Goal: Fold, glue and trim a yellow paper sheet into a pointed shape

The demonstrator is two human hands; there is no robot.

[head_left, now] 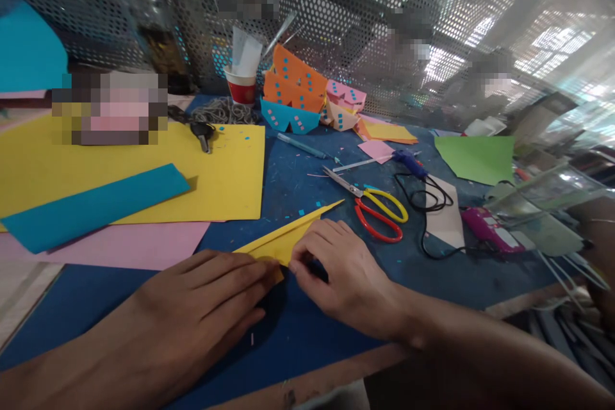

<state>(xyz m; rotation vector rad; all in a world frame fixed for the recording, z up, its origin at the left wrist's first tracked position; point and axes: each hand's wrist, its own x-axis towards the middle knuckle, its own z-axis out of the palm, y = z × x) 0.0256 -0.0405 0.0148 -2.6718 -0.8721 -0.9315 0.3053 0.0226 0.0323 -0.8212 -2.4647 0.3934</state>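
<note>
A folded yellow paper (pixel 283 238), long and pointed toward the upper right, lies on the blue table (pixel 298 333). My left hand (pixel 206 295) rests flat on its near end, fingers stretched out and pressing it down. My right hand (pixel 336 272) is beside it on the right, fingers curled and pinching the paper's edge near the fold. Both forearms come in from the bottom of the view.
Scissors (pixel 375 205) with yellow and red handles lie just right of the paper. A glue gun (pixel 410 163) with a black cord, a pink tool (pixel 490 230), a large yellow sheet (pixel 144 166), teal strip (pixel 96 205), pink sheet (pixel 120 246), green paper (pixel 475 157) and paper models (pixel 298 93) surround them.
</note>
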